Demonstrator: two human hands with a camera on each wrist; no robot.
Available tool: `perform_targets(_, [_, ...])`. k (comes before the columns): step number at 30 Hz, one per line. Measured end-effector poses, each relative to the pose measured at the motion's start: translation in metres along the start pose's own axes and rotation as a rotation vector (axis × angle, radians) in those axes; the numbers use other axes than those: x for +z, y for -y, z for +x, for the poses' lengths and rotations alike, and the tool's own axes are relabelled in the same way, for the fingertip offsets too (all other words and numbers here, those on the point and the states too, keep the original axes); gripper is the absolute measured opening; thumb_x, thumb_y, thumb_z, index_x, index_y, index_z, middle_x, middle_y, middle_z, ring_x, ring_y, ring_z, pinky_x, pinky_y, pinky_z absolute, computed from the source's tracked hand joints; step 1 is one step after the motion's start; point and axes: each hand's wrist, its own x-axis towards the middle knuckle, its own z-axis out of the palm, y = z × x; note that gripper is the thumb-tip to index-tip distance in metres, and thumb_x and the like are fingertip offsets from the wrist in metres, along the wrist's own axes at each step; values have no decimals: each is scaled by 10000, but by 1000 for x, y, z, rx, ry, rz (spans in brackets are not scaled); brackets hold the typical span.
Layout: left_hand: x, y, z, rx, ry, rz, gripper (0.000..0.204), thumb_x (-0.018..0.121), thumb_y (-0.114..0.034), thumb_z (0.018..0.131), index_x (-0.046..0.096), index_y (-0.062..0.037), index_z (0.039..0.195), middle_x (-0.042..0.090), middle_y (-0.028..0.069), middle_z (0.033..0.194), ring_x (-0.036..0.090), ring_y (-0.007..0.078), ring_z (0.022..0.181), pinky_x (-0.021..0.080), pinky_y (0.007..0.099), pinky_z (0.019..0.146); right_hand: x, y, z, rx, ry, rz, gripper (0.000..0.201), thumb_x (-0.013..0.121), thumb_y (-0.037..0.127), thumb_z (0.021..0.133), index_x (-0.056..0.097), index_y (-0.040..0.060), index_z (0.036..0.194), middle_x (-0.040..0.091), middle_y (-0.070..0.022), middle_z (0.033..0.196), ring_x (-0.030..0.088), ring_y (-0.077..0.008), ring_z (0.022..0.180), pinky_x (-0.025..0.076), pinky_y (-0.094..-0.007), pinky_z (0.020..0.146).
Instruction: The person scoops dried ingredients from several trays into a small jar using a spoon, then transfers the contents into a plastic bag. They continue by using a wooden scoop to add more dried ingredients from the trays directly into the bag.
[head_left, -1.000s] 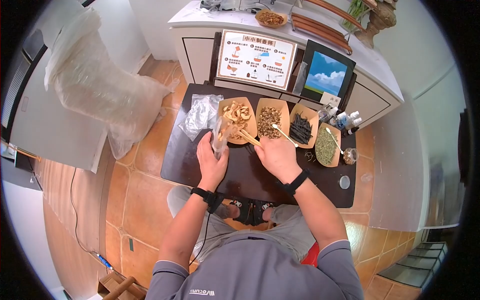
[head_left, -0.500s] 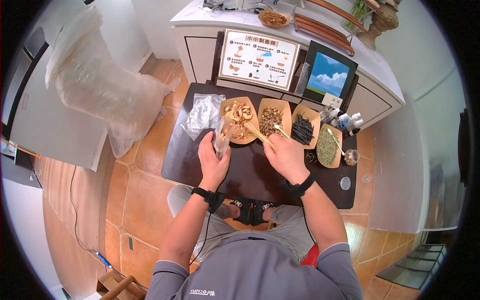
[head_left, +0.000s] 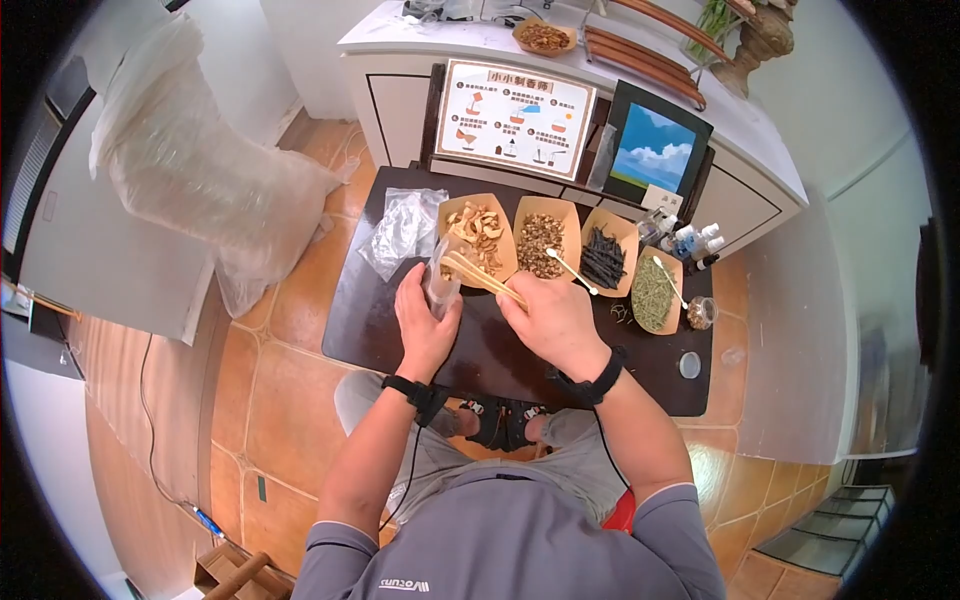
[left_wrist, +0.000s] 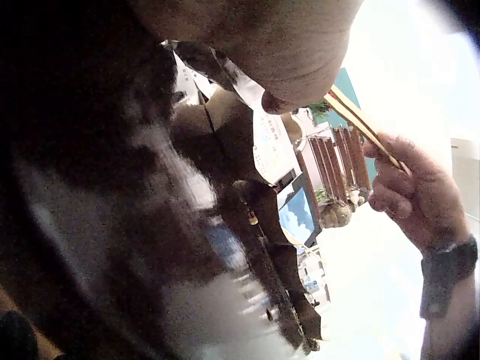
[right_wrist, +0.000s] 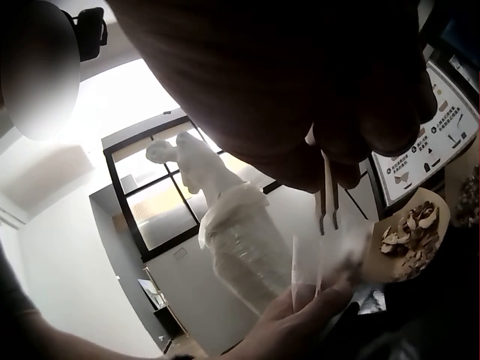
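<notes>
My left hand grips a clear plastic container, held upright at the front left of the first paper tray. In my right hand are slim wooden tongs, pinched between thumb and fingers. Their tips reach left to the container's mouth, overlapping it in the head view. The right wrist view has the tong tips just above the clear container. Behind it lies the paper tray of pale dried slices. From the left wrist, the tongs show in the right hand.
Rightward stand trays of brown bits, black strips and green herb pieces, with white spoons on some. Several small bottles, a glass jar and a clear lid are farther right. A plastic bag lies left.
The right hand first drew back right from the tray with the tongs, then moved left, bringing their tips to the container's mouth. The left hand has stayed nearly in place.
</notes>
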Motion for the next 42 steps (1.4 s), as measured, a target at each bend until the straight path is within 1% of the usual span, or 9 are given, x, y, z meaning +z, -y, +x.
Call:
perform_targets(2, [-1,-1,0,0,-3,-2,770,823,-190,883,456,2,1532,559,222,1477,508,417,1394,376,509,1198,1,-2,1,-12,25,-8,216,718,295,988,701,99,899,700,-141,701,722,-382,689,562,-501,617])
perform_targets(5, [-2,-3,0,-37,13,-16,764,819,-197,888,459,6,1531,558,224,1479,505,416,1398,374,508,1203,0,-14,3,60,-48,59,245,701,303,1010,691,91,888,704,-149,713,722,-386,692,558,-504,614])
perform_targets(7, [-1,-3,1,-55,10,-39,745,805,-196,902,462,11,1531,557,226,1481,502,415,1404,370,507,1209,1,-22,3,136,-59,-11,273,695,312,1020,679,85,869,699,-156,714,716,-395,690,553,-510,612])
perform_targets(17, [0,-1,1,-31,6,-19,705,771,-183,930,462,18,1531,555,224,1481,503,410,1405,367,504,1213,38,-50,-2,123,-24,-333,294,699,314,1013,677,84,832,691,-131,675,718,-370,655,564,-498,597])
perform_targets(20, [-1,0,1,-35,10,-20,702,767,-182,934,460,18,1532,555,223,1481,502,409,1405,363,505,1215,32,-47,-6,62,23,-292,284,700,309,1010,675,87,836,692,-132,676,715,-369,647,563,-493,594])
perform_targets(24, [0,-1,0,-24,6,0,700,765,-182,936,459,15,1534,555,221,1481,505,406,1399,364,500,1214,24,-43,-4,79,20,-236,270,700,303,1009,673,90,844,694,-133,678,715,-366,644,562,-491,595])
perform_targets(30, [-2,-4,0,-41,13,0,702,765,-185,938,458,16,1538,554,220,1483,505,405,1400,361,499,1216,41,-57,7,90,-35,-258,278,697,316,1008,674,88,850,704,-138,693,717,-364,651,564,-493,601])
perform_targets(35, [-1,1,0,-18,8,5,708,768,-187,936,458,17,1539,555,219,1484,505,405,1400,363,499,1215,34,-50,0,31,52,-255,279,689,308,1012,673,80,852,708,-139,697,719,-359,651,569,-488,610])
perform_targets(42, [-2,-2,1,-37,18,-9,714,775,-185,929,461,20,1537,556,221,1487,505,408,1407,362,503,1216,31,-51,9,82,13,-249,287,686,320,1015,689,79,860,714,-138,701,726,-360,661,574,-486,617])
